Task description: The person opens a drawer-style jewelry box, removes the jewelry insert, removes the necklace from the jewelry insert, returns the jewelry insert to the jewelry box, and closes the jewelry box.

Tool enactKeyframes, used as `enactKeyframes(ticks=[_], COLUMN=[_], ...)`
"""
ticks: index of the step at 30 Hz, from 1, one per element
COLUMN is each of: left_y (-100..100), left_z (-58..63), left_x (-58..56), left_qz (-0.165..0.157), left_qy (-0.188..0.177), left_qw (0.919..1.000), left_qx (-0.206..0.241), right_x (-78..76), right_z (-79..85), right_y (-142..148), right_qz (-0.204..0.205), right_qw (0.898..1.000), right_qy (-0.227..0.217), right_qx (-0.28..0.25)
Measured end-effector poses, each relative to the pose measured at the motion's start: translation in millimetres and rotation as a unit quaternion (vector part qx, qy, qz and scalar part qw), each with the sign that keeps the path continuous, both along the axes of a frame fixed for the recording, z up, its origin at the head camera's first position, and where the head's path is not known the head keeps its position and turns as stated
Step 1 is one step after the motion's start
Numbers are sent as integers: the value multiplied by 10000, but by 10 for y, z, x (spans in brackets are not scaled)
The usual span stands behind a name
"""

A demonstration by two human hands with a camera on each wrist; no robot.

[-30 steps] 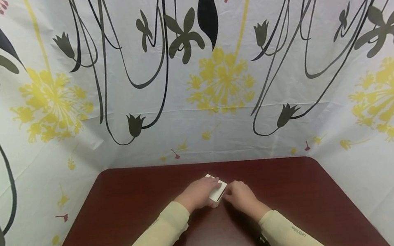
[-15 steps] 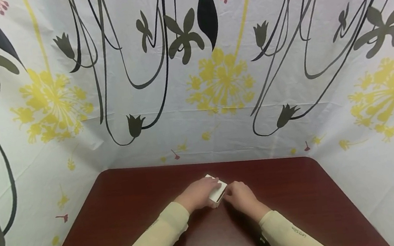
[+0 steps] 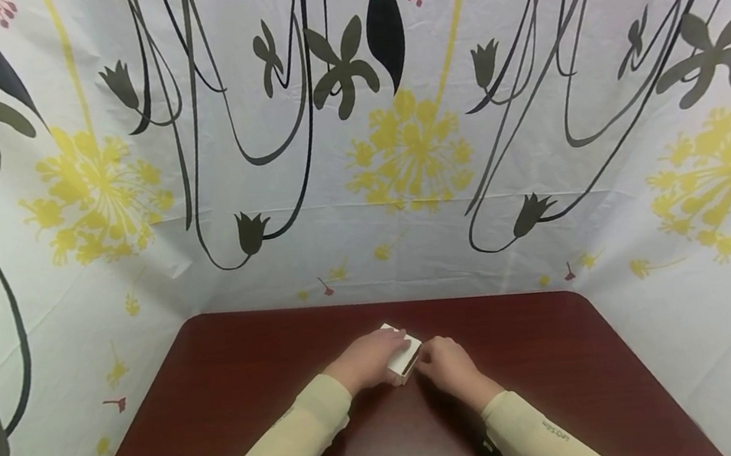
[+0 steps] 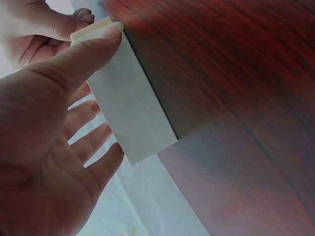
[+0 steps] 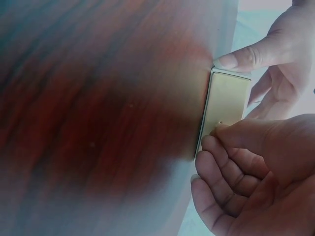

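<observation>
A small white sleeve-style box (image 3: 405,355) stands on the table, its end facing my right hand. My left hand (image 3: 372,358) grips it, thumb over the white top and fingers along the far side. A cream inner drawer (image 4: 91,29) sticks a little out of the sleeve's end in the left wrist view. In the right wrist view the drawer front is a plain tan panel with a tiny dark spot. There my right hand (image 5: 251,172) pinches thumb against forefinger right at that spot, the other fingers curled below. The thumb tip hides what lies between them.
The dark red-brown wooden table (image 3: 251,358) has rounded back corners. A white curtain (image 3: 314,258) with a flower print hangs behind it and down both sides. Pale sleeves cover both forearms.
Both hands keep nearly the same place. The dark gap at the box's end near my right hand looks slightly wider than one second ago.
</observation>
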State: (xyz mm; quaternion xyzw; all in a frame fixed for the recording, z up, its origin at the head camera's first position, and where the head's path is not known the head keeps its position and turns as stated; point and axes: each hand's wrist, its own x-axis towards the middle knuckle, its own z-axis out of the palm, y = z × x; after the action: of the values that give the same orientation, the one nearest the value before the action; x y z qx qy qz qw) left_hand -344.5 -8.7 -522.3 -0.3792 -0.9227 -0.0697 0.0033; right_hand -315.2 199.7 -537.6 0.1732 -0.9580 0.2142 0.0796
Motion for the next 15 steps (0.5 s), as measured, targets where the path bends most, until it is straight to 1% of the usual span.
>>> enactKeyframes(ticks=[3, 11, 15], left_y=[7, 9, 4], left_z=[2, 9, -1], left_x=[2, 0, -3], left_qz=[-8, 58, 35], left_qy=[18, -15, -2], left_qw=[10000, 10000, 10000], left_qx=[7, -49, -37], right_x=[1, 17, 15], right_z=[-1, 8, 3], right_y=[3, 6, 8], right_qz=[-8, -33, -31], right_qw=[10000, 9998, 9999], right_qy=[2, -167, -144], right_qx=[-16, -60, -31])
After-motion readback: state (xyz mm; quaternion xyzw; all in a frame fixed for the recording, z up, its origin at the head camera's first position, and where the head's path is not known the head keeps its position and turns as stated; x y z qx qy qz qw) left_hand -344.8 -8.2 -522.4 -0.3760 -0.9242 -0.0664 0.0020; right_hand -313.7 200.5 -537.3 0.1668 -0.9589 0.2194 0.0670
